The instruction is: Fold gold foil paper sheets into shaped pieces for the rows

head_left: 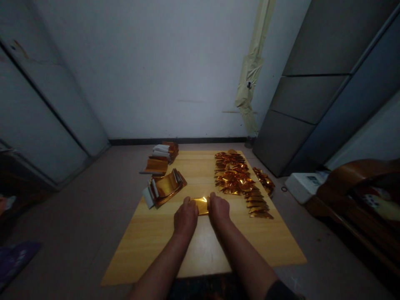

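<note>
1. A gold foil strip (pixel 201 205) is held at the middle of a pale wooden board (pixel 146 237), just in front of the person's body. Only its central part is seen between the hands. Its ends are hidden beneath them.
2. The strip's long axis appears to run crosswise, from left to right across the view, roughly square to the forearms. Its shiny face is turned upward, and the strip lies close to flat.
3. The left hand (pixel 186 216) is placed over the strip's left end, and the right hand (pixel 218 209) over its right end. The two hands are separated only by the exposed foil.
4. The fingers (pixel 187 204) of both hands are curled downward, with the foil apparently held beneath them. The fingertips are hidden by the backs of the hands, so the exact grip cannot be told.
5. Two groups of folded foil pieces (pixel 164 188) are placed on the board's far left side, and a loose heap of gold foil pieces (pixel 233 173) is seen on the far right side. A row of folded gold strips (pixel 258 207) lies near the right hand, with the strips stacked in an overlapping line.
</note>
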`<state>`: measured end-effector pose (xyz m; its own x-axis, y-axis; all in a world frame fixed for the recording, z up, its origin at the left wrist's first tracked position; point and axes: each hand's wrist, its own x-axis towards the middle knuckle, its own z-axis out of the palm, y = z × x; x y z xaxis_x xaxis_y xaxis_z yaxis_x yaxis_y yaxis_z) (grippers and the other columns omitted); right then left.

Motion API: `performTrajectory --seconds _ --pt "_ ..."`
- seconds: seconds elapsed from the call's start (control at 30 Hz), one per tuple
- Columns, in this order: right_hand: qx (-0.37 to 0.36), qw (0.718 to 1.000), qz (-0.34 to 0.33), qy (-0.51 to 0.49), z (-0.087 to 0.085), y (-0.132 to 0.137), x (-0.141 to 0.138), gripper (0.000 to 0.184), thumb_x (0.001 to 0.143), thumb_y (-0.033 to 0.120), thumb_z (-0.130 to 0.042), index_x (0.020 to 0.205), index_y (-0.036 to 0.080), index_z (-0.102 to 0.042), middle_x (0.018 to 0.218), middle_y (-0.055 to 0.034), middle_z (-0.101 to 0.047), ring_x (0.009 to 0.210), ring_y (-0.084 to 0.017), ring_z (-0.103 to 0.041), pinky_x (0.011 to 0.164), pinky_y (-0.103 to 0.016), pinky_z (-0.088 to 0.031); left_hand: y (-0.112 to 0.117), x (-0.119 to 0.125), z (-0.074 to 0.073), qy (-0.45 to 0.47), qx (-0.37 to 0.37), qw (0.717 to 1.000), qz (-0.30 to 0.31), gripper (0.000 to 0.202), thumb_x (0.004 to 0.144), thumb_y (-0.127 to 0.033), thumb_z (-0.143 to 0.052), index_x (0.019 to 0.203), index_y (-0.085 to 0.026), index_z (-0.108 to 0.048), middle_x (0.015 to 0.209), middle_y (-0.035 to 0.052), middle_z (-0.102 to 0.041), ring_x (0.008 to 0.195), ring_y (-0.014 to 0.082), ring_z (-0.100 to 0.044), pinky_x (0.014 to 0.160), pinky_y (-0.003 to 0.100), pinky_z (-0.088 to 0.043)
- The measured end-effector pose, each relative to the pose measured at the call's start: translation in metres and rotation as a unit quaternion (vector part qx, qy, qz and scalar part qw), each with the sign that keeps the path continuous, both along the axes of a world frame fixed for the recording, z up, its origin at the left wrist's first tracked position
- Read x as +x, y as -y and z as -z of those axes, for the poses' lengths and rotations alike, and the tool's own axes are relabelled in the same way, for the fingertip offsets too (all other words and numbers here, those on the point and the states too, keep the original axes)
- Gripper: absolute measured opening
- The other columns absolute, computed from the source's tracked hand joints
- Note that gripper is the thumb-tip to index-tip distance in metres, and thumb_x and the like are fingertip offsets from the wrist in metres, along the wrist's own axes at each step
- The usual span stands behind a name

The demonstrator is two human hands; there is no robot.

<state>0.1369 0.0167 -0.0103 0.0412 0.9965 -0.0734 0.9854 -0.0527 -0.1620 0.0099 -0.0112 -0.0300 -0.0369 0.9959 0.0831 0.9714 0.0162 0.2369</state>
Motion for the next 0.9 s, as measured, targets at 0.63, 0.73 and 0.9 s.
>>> performTrajectory --seconds 0.63,0.73,0.9 --pt "0.023 0.999 -0.015 0.040 0.005 0.007 -0.004 0.024 0.098 0.017 -0.037 0.112 0.017 -0.055 0.091 -0.0128 -0.069 0.080 -0.022 -0.070 0.066 -0.027 -0.046 0.001 0.001 0.003 -0.034 -0.009 0.999 0.028 0.027 0.093 -0.017 -0.042 0.111 -0.023 -0.062 0.148 0.0081 -0.043 0.097 0.0206 -0.061 0.075 0.033 -0.049" --pt "0.035 0.998 -0.022 0.044 0.007 0.007 0.002 0.021 0.098 0.021 -0.040 0.108 0.018 -0.058 0.096 -0.0122 -0.067 0.084 -0.020 -0.068 0.068 -0.026 -0.044 0.001 -0.001 0.001 -0.030 -0.011 0.998 0.045 0.027 0.091 -0.016 -0.045 0.111 -0.024 -0.062 0.145 0.0057 -0.048 0.101 0.0219 -0.058 0.074 0.033 -0.048" --pt "0.050 0.997 -0.030 -0.041 0.006 0.009 0.020 0.019 0.095 0.026 -0.044 0.098 0.022 -0.062 0.105 -0.0065 -0.062 0.093 -0.017 -0.060 0.069 -0.024 -0.039 -0.003 -0.009 -0.001 -0.022 0.032 0.994 0.100 0.023 0.092 -0.022 -0.047 0.106 -0.025 -0.066 0.127 0.0071 -0.061 0.106 0.0259 -0.054 0.084 0.040 -0.043"
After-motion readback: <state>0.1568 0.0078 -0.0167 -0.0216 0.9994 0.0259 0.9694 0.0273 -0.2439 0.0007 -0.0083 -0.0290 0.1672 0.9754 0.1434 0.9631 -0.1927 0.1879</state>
